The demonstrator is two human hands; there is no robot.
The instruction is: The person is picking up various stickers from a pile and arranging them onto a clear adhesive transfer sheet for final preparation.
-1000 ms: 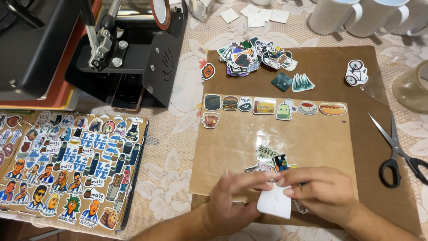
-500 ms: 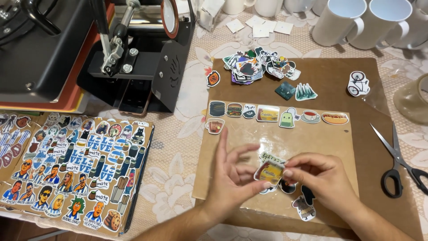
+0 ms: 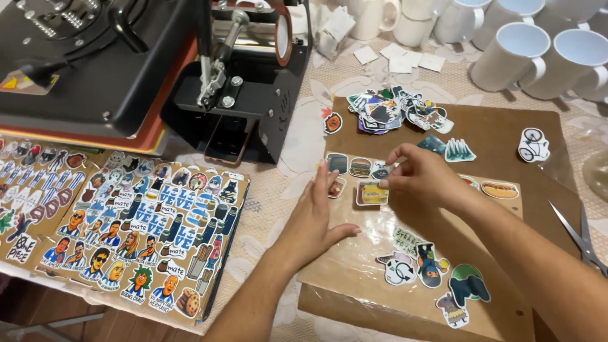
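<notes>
Already pinching the rectangular sticker (image 3: 372, 192), right hand (image 3: 421, 174) risks laying it crooked; left hand (image 3: 316, 215), flat and open, could shift the film-covered board (image 3: 380, 266).

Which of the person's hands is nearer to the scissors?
Right. The right hand sits toward the scissors at the board's right edge; the left hand lies flat farther off, on the other side.

left hand (image 3: 316, 218): bare, no glove, ring or watch visible | right hand (image 3: 421, 177): bare, no glove or ring | forearms: both bare back from the fingers, no sleeve in view
</notes>
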